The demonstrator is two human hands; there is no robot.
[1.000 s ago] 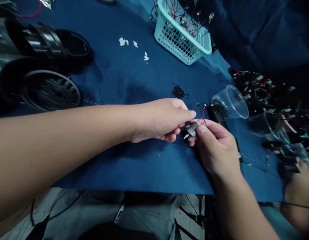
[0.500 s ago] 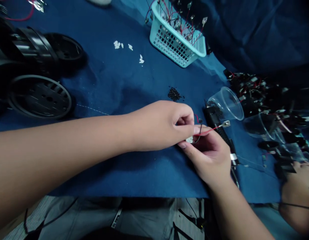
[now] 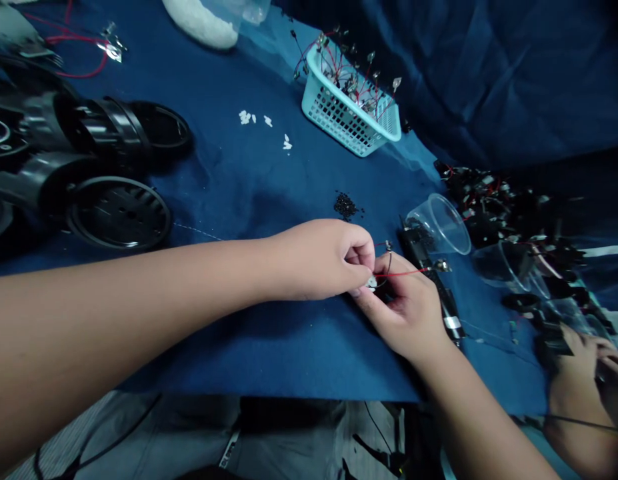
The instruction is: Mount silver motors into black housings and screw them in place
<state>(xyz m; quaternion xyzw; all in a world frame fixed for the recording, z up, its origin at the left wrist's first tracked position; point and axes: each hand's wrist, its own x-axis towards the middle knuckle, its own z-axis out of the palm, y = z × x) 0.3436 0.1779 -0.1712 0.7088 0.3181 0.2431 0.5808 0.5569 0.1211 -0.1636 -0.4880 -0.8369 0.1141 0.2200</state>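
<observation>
Above the blue cloth my two hands meet at a small white part [image 3: 371,283] with thin red and black wires. My left hand [image 3: 329,260] comes in from the left, thumb and fingers pinched at this part; its fingertips partly hide it. My right hand [image 3: 411,300] holds the part from the other side between thumb and fingers. A red wire [image 3: 403,274] runs from it across the right fingers to a shiny metal tab [image 3: 443,265]. Just beyond the hands is a heap of tiny black pieces [image 3: 345,205].
A light blue basket [image 3: 349,123] of wired parts stands at the back. White bits [image 3: 253,119] lie left of it. Black round housings [image 3: 119,212] are at left. On the right are a black tool-like object [image 3: 431,280], clear cups [image 3: 446,223] and another person's hand [image 3: 583,360].
The camera view has shifted, so table items appear lower and those at left further right. Both hands stay together at the white part, still pinching; the wires' metal tab has tilted slightly.
</observation>
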